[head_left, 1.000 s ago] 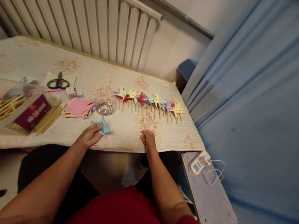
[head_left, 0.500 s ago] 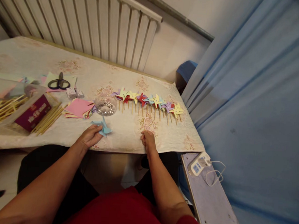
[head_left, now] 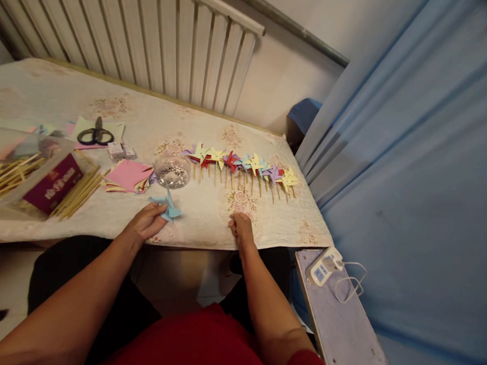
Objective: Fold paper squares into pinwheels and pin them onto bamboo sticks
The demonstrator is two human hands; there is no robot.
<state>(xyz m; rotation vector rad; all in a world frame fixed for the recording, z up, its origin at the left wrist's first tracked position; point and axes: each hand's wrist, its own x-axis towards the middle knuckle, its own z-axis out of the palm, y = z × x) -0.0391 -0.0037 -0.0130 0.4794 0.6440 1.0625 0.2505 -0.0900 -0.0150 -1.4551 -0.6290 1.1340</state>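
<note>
My left hand [head_left: 145, 221] rests at the table's front edge and pinches a light blue paper pinwheel [head_left: 166, 205] that lies flat on the cloth. My right hand [head_left: 241, 228] sits closed on the cloth further right, fingers curled; what they hold, if anything, is too small to make out. Just behind the blue pinwheel stands a clear round container of small shiny pins [head_left: 171, 171]. A row of several finished coloured pinwheels on wooden sticks [head_left: 240, 165] lies beyond my right hand.
A stack of pink paper squares [head_left: 128, 175], loose wooden sticks [head_left: 78, 192], a clear box holding sticks and a maroon packet [head_left: 54, 183], and black scissors [head_left: 95, 134] lie to the left. A radiator [head_left: 154, 31] backs the table. A blue curtain [head_left: 414, 189] hangs on the right, a power strip [head_left: 325, 264] below it.
</note>
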